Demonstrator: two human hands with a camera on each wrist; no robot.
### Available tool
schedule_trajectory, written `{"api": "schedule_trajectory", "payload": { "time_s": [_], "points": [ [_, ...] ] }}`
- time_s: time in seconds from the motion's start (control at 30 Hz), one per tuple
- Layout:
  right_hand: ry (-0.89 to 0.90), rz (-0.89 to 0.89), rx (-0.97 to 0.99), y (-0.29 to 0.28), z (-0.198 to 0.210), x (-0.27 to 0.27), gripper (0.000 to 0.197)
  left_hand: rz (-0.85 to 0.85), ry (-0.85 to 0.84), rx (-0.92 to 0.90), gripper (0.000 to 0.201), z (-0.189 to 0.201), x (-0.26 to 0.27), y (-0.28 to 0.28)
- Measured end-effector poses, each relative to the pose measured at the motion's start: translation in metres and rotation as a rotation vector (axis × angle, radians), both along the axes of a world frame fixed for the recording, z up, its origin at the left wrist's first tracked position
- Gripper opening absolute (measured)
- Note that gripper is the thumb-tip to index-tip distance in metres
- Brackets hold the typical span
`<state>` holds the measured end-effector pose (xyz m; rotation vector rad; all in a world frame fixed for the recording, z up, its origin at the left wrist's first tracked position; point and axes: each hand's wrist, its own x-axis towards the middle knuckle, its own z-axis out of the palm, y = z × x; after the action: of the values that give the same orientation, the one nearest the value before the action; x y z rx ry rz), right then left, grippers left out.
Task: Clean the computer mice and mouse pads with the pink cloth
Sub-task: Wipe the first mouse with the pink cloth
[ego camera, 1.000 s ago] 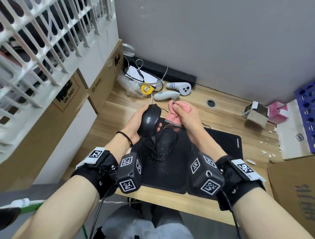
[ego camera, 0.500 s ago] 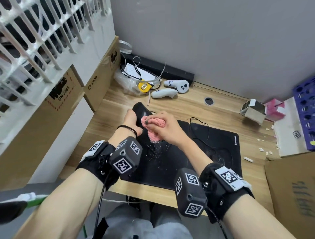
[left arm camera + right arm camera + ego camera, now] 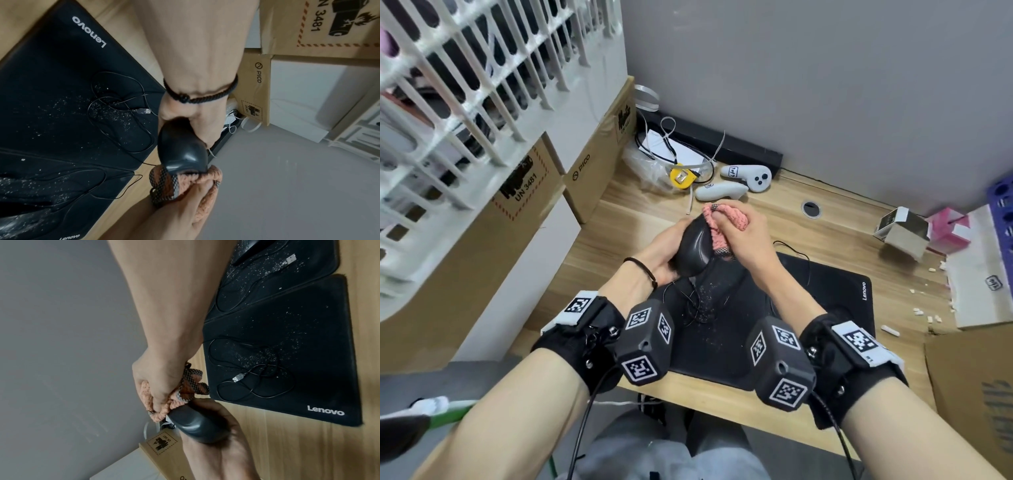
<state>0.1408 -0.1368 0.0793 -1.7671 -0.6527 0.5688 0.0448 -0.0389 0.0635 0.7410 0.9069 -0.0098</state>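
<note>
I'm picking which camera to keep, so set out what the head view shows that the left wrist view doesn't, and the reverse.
Head view only: two white controllers, a yellow tape measure and both wrist cameras. Left wrist view only: a USB plug on the speckled mouse pad and the second mouse. Both: the left hand holding the black mouse, and the right hand rubbing it with the pink cloth.

The mouse is glossy black. The cloth is pink knit, edged with a black-and-grey checked mesh. Two mouse pads are black, speckled with pale crumbs — each carries white lettering. The desk is light wood grain. Two controllers are white, beside a yellow tape measure. The boxes are brown — with black print.
</note>
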Motion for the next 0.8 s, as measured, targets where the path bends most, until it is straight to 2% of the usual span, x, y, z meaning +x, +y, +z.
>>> {"api": "schedule_trajectory", "payload": {
  "time_s": [0.2,0.37,0.5,0.6,0.63,0.73,0.8],
  "points": [
    [0.225,0.048,-0.144,0.001,0.006,0.011,0.012,-0.085,-0.029,0.119,0.028,0.003,-0.008,-0.002],
    [0.329,0.069,-0.024,-0.003,0.008,0.011,0.014,-0.017,-0.052,0.058,0.026,0.012,-0.003,-0.007],
    [0.298,0.022,-0.008,-0.007,0.007,0.01,0.009,-0.002,-0.058,0.053,0.027,0.012,0.001,-0.011],
    [0.267,-0.059,0.002,-0.007,0.005,0.01,0.024,-0.004,-0.091,0.049,0.026,0.019,0.003,-0.015],
    [0.262,-0.048,0.008,-0.008,0.005,0.01,0.025,0.005,-0.085,0.049,0.027,0.022,0.004,-0.015],
    [0.268,0.064,0.024,-0.011,0.011,0.006,0.008,0.055,-0.088,0.006,0.031,0.023,0.004,-0.01],
    [0.26,0.093,0.023,-0.013,0.012,0.007,0.008,0.061,-0.081,0.01,0.03,0.023,0.003,-0.008]
  ]
}}
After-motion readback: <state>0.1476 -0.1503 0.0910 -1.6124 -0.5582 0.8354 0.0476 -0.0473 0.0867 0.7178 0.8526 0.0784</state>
